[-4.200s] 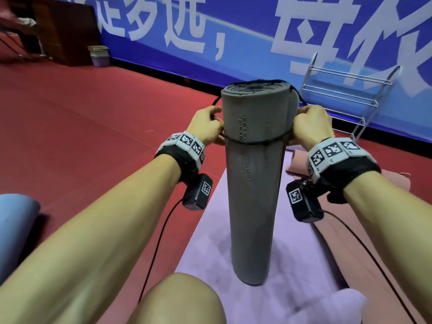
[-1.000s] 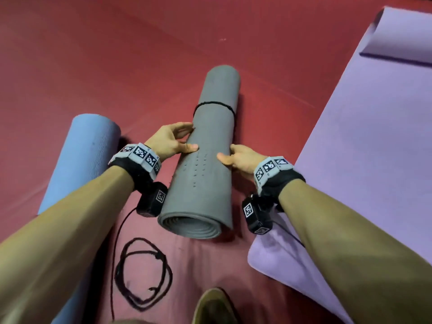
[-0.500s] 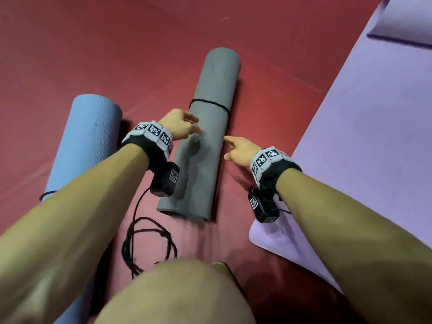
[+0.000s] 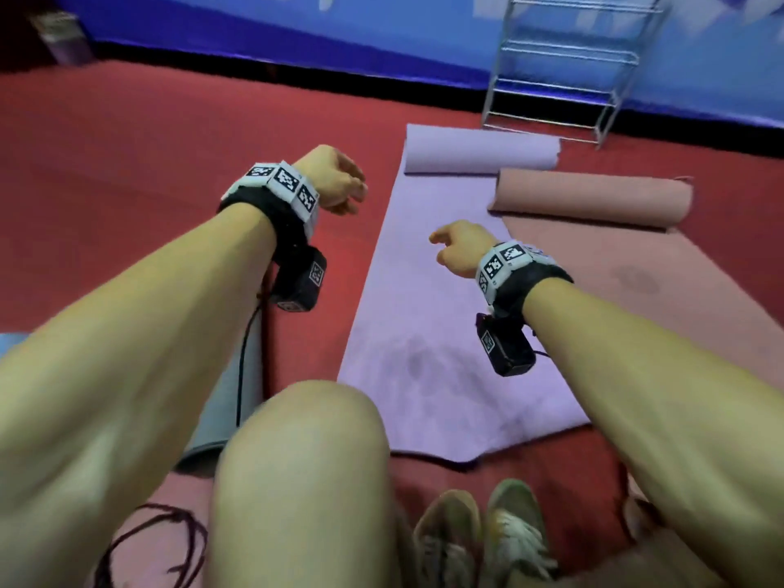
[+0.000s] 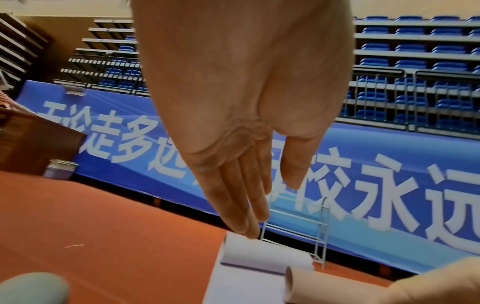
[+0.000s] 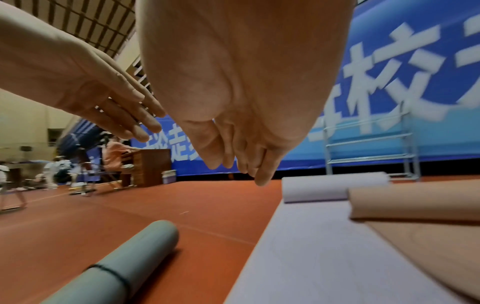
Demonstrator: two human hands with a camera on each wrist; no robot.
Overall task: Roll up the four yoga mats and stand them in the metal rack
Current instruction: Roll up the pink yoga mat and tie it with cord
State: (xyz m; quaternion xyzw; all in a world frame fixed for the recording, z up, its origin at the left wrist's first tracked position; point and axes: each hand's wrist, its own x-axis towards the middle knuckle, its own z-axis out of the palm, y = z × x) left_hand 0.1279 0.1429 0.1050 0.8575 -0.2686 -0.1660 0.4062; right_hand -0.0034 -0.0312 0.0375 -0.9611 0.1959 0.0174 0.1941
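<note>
The rolled grey mat [image 4: 229, 401], tied with a black cord, lies on the red floor under my left forearm; the right wrist view shows the grey mat [image 6: 124, 259] too. A purple mat [image 4: 445, 311] lies flat ahead, its far end curled into a roll. Beside it on the right lies a pink mat [image 4: 594, 197], curled the same way. A sliver of the blue mat [image 4: 10, 341] shows at the left edge. The metal rack [image 4: 564, 65] stands empty against the blue banner. My left hand [image 4: 335, 180] hovers over the floor, its fingers [image 5: 246, 195] straight, holding nothing. My right hand [image 4: 456, 248] hangs relaxed above the purple mat.
A loose black cord [image 4: 140, 545] lies on the floor at lower left. My knee [image 4: 297, 481] and shoes [image 4: 479, 541] fill the near foreground. A wooden desk [image 6: 150, 166] and seated people are far off to the left.
Both hands have let go of the grey roll, which stays lying on the floor. The view has swung up and right to the purple mat and rack, both hands raised and empty.
</note>
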